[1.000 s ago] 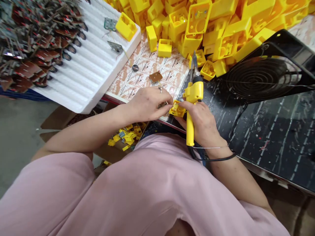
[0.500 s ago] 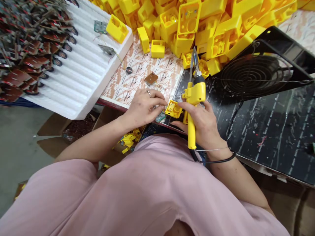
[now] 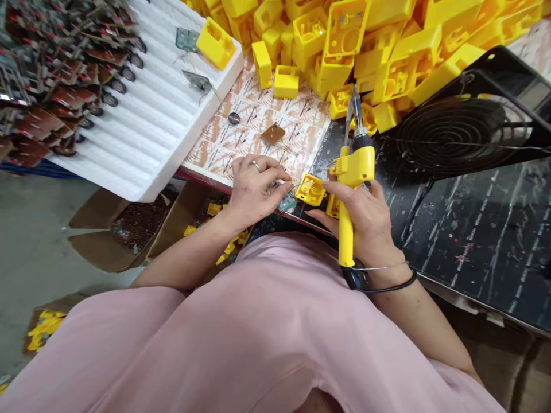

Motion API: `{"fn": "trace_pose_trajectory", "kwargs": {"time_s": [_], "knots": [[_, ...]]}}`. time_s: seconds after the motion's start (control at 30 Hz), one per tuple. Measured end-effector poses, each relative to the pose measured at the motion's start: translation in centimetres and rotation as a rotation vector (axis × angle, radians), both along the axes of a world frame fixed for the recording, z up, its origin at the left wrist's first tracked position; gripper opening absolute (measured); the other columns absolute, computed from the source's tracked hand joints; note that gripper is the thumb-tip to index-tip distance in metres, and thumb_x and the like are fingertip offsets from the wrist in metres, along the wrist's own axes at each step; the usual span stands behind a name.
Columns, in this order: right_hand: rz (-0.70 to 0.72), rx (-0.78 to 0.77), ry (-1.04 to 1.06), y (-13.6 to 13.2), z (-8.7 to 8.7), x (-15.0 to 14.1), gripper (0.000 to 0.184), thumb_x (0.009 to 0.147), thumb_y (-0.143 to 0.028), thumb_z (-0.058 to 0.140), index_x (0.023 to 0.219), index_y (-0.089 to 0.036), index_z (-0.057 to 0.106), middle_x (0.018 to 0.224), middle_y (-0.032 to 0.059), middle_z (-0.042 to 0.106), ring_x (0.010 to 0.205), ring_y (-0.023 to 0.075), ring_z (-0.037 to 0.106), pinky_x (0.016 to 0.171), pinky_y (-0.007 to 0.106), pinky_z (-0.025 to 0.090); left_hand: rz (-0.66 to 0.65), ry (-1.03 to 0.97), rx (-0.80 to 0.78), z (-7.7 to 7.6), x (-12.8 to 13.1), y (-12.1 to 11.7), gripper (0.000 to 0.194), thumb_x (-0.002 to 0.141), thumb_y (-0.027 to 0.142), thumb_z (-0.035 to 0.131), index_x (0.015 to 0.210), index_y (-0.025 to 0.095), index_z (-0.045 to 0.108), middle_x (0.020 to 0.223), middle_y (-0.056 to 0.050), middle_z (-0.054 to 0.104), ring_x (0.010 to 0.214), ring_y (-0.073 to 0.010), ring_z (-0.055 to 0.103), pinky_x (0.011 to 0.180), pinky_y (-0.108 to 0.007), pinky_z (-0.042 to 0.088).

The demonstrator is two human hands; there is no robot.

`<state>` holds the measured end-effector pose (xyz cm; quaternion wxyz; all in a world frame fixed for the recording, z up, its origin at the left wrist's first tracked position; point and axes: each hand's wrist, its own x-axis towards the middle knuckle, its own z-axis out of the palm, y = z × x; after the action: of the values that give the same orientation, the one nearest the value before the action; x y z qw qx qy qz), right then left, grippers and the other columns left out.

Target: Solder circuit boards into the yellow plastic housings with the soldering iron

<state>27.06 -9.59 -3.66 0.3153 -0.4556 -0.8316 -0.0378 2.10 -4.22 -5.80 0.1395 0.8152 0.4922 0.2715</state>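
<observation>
My right hand is wrapped round the yellow handle of a soldering gun, whose metal tip points away from me toward the heap of yellow casings. Beside that hand, at the table edge, a small open yellow casing lies with its inside up. Another yellow casing is partly hidden behind the gun. My left hand is closed in a pinch on a thin wire at the casing's left side. Under its fingertips a green circuit board shows in part.
Yellow casings are heaped at the back. A black fan stands to the right. On the left, a white foam tray carries many brown boards. A brown board and a round black part lie beyond my left hand.
The whole view has shifted, so the table and both hands appear slightly farther right. Both hands keep about the same places beside the casing, and the soldering gun stays in my right hand.
</observation>
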Motion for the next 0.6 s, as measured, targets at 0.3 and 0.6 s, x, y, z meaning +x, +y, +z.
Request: {"fn": "trace_pose_trajectory", "kwargs": {"time_s": [0.3, 0.6], "knots": [[-0.056, 0.045, 0.02, 0.4, -1.5, -1.3, 0.031, 0.106, -0.029, 0.069, 0.136, -0.028, 0.061, 0.099, -0.0006, 0.079, 0.086, 0.0179, 0.075, 0.104, 0.04, 0.056, -0.119, -0.245, -0.142, 1.2, 1.1, 0.6, 0.017, 0.098, 0.036, 0.065, 0.096, 0.025, 0.079, 0.103, -0.003, 0.085, 0.102, -0.0231, 0.073, 0.103, -0.044, 0.049], [0.01, 0.055, 0.091, -0.6, 1.5, 0.8, 0.029, 0.101, -0.029, 0.078, 0.128, -0.028, 0.067, 0.087, -0.0038, 0.078, 0.072, 0.0159, 0.074, 0.087, 0.033, 0.063, -0.285, 0.019, -0.116, 3.1, 0.5, 2.6, 0.025, 0.099, 0.033, 0.06, 0.092, 0.028, 0.083, 0.091, -0.002, 0.082, 0.103, -0.0267, 0.068, 0.116, -0.059, 0.036]]}}
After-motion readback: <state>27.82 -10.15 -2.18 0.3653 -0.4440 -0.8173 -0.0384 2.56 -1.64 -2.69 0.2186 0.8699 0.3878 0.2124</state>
